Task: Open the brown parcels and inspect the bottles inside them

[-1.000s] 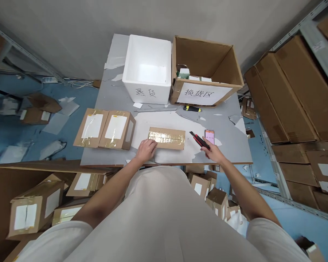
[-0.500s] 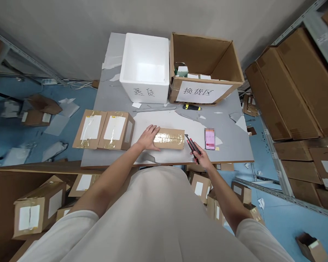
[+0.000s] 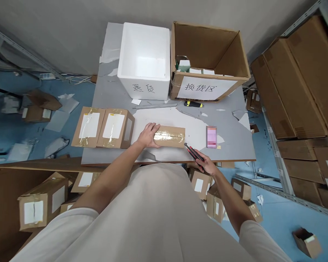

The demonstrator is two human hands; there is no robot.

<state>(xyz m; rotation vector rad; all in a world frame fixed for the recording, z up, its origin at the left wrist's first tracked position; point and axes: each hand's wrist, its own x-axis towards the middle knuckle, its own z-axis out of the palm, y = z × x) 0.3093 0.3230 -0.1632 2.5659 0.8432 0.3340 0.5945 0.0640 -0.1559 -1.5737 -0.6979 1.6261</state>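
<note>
My left hand (image 3: 149,135) grips the left end of a small cardboard box (image 3: 169,136), its thumb at the near side and its fingers over the far edge. Shiny tape runs along the top of this box, which lies flat on the table. In my right hand (image 3: 206,162) is a black and red utility knife (image 3: 193,151). The knife points up and to the left, its tip close to the box's lower right corner. A phone (image 3: 211,137) with a pink screen lies to the right of the box.
Two taped cartons (image 3: 113,129) stand at the table's left. Behind are a white foam box (image 3: 144,54) and a large open carton (image 3: 207,54) holding small boxes. A yellow and black cutter (image 3: 193,104) lies before them. Shelving with cartons (image 3: 297,80) stands at right.
My right hand and the knife have moved slightly toward me, and the knife lies at a flatter angle. My left hand keeps its hold on the box. The view has shifted a little.
</note>
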